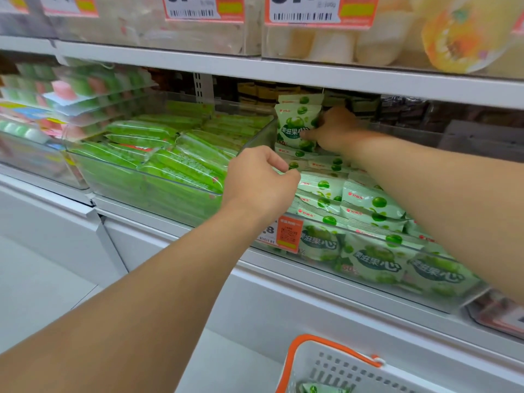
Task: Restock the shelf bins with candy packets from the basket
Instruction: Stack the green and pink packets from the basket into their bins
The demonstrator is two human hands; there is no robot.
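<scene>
The white basket (354, 370) with an orange handle sat nearest the camera at the lower edge, with one green candy packet (320, 389) visible inside. Above it, the clear shelf bin (368, 232) held many pale green packets lying flat in overlapping rows. The left hand (259, 181) hovered over the bin's left end with its fingers curled; whether it held anything could not be determined. Farther back, the right hand (334, 129) gripped upright packets (297, 129) at the rear of the same bin, thumb on the front face. To the left, a neighbouring bin (147, 165) contained bright green packets.
</scene>
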